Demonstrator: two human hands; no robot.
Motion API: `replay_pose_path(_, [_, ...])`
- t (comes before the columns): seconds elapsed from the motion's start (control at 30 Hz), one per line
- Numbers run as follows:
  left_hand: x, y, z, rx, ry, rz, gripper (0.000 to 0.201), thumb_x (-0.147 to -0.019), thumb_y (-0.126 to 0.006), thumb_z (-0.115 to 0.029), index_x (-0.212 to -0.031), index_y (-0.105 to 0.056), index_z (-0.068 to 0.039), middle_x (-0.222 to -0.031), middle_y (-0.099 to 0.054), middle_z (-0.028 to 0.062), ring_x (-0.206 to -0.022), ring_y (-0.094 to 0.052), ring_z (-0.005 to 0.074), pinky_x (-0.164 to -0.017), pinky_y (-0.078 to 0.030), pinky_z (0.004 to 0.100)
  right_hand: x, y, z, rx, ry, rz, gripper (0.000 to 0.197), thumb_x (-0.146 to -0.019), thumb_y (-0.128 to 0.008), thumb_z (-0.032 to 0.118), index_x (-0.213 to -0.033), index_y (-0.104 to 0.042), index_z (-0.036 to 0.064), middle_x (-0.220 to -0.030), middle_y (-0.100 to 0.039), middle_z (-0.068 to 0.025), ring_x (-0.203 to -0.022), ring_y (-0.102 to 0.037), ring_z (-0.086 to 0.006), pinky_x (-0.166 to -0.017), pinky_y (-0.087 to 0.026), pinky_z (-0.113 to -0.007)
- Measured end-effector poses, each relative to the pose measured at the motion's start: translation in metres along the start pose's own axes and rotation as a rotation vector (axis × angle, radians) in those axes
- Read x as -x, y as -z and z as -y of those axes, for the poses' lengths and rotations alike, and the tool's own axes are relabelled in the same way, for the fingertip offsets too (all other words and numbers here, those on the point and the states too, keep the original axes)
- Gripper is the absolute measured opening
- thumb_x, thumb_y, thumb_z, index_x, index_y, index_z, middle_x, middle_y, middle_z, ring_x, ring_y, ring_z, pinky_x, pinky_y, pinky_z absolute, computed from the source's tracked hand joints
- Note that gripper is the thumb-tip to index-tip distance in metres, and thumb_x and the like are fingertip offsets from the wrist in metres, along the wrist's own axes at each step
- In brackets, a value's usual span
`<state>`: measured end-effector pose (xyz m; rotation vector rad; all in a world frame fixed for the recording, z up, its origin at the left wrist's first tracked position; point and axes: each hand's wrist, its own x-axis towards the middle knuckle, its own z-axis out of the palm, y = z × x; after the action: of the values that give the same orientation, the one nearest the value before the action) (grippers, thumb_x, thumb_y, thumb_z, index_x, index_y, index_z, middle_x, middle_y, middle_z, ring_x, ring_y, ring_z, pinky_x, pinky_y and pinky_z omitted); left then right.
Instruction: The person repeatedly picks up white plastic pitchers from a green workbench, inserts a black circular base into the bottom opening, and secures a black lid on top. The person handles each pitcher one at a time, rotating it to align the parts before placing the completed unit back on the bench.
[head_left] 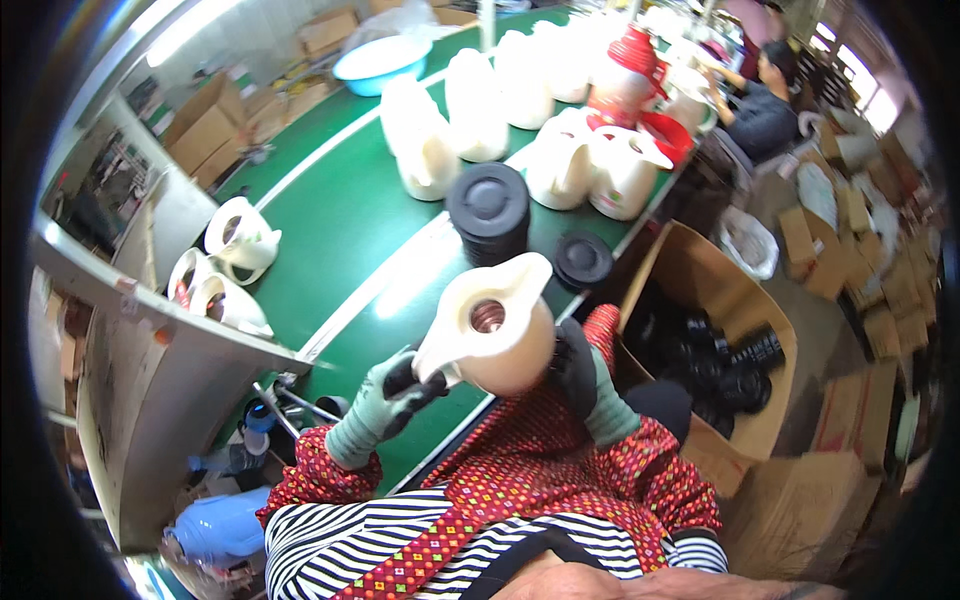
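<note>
A white vacuum jug (515,355) is held in front of me above the near edge of the green work table (330,240). Its open mouth faces up and shows a coppery inside. My left hand (385,402), in a green and black glove, is closed at the jug's handle. Against the other side of the body rests my right hand (583,378), gloved alike, its fingers partly hidden behind the jug. Just beyond stand a tall stack of black round lids (490,205) and a lower black stack (583,262).
Several white jugs (560,165) and a red one (630,70) stand farther along the table. More white jugs (240,235) lie at the left edge. A carton (780,350) of black parts sits at right. A co-worker (760,115) sits beyond. A blue basin (383,65) is at the back.
</note>
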<state>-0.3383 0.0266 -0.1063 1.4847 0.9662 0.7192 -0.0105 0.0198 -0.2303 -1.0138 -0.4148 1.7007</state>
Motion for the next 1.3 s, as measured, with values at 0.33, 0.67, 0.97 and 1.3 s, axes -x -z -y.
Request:
replay_pose_path(0.33, [-0.135,0.158,0.105,0.132,-0.046,-0.701,0.040,-0.096,-0.080,-0.027,-0.116,-0.068,0.005,-0.100,-0.072,0.0104,-0.078,-0.068,0.0155,-0.067,-0.062,0.0318,0.015,-0.012,-0.024,1.394,0.831,0.002,0.041,-0.089,-0.075,0.021,-0.127,-0.069,0.0054,-0.120,-0.069,-0.0138,-0.113,-0.064,-0.0359,-0.101,-0.050,-0.046])
replay_pose_path(0.67, [-0.345,0.320,0.165,0.042,0.054,-1.111,0.045,-0.089,-0.086,-0.036,-0.116,-0.071,-0.003,-0.084,-0.069,0.0036,-0.066,-0.065,0.0159,-0.049,-0.057,0.0351,0.002,-0.019,-0.017,1.415,0.894,0.113,0.038,-0.086,-0.078,0.020,-0.121,-0.072,0.0066,-0.116,-0.070,-0.0134,-0.107,-0.066,-0.0341,-0.096,-0.052,-0.046])
replay_pose_path(0.97, [-0.277,0.308,0.131,-0.805,0.183,-1.348,0.113,-0.077,-0.090,-0.048,-0.164,-0.028,-0.009,-0.166,-0.033,0.0267,-0.146,-0.047,0.0416,-0.119,-0.044,0.0452,0.001,-0.016,-0.022,1.479,0.859,0.091,0.040,-0.082,-0.080,0.020,-0.119,-0.075,0.0081,-0.115,-0.072,-0.0114,-0.103,-0.067,-0.0339,-0.092,-0.053,-0.046])
replay_pose_path(1.3, [-0.150,0.432,0.155,-1.069,0.644,-1.256,0.070,-0.093,-0.072,-0.037,-0.149,-0.051,0.000,-0.159,-0.045,0.0299,-0.143,-0.051,0.0418,-0.119,-0.043,0.0479,-0.002,-0.022,-0.023,1.492,0.894,0.121,0.036,-0.083,-0.079,0.024,-0.116,-0.075,0.0085,-0.113,-0.072,-0.0111,-0.102,-0.067,-0.0338,-0.092,-0.053,-0.047])
